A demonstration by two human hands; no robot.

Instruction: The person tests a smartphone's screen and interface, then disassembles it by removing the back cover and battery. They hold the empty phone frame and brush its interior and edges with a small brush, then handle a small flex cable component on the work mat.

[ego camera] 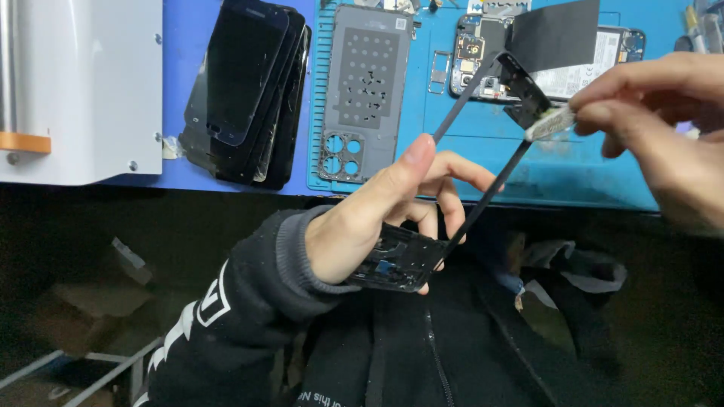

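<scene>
My left hand (pixel 377 211) grips the lower end of a black phone frame (pixel 483 136), held up above my lap with its open middle facing me. My right hand (pixel 664 120) pinches a small pale strip (pixel 550 120) at the frame's upper end, thumb and forefinger closed on it. An opened phone (pixel 603 60) with its battery showing lies on the blue mat (pixel 483 166) behind the frame, partly under a black sheet (pixel 554 34).
A grey phone back cover (pixel 366 90) with camera holes lies on the mat. A stack of black screen panels (pixel 245 90) sits left of it. A white machine (pixel 79 90) stands at far left. My dark jacket (pixel 392 354) fills the foreground below the table edge.
</scene>
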